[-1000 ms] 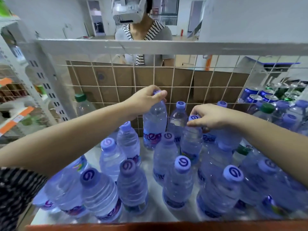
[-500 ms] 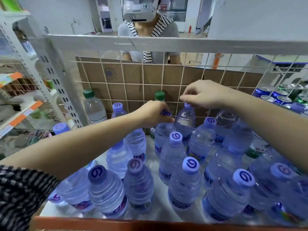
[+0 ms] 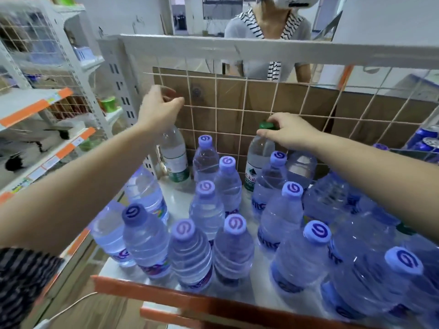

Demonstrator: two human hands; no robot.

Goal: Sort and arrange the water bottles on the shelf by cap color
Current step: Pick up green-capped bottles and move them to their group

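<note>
Many clear water bottles with purple caps [image 3: 206,186] stand crowded on the white shelf [image 3: 176,194]. My right hand [image 3: 289,134] grips the green cap of a green-labelled bottle [image 3: 255,162] at the back middle, against the wire grid. Another green-labelled bottle [image 3: 175,160] stands in the back left corner. My left hand [image 3: 159,110] hovers just above it, hiding its cap. Its fingers are loosely curled and I see nothing in them.
A wire grid [image 3: 240,108] with brown board behind closes the back, and a white rail [image 3: 285,52] runs above. Blue cans [image 3: 425,138] sit at the far right. A person in a striped top [image 3: 268,32] stands across. Other shelves [image 3: 35,103] are left.
My left hand let go of a purple-capped bottle and rose toward the back left corner. My right hand moved from a purple-capped bottle onto the green cap. My view shifted right.
</note>
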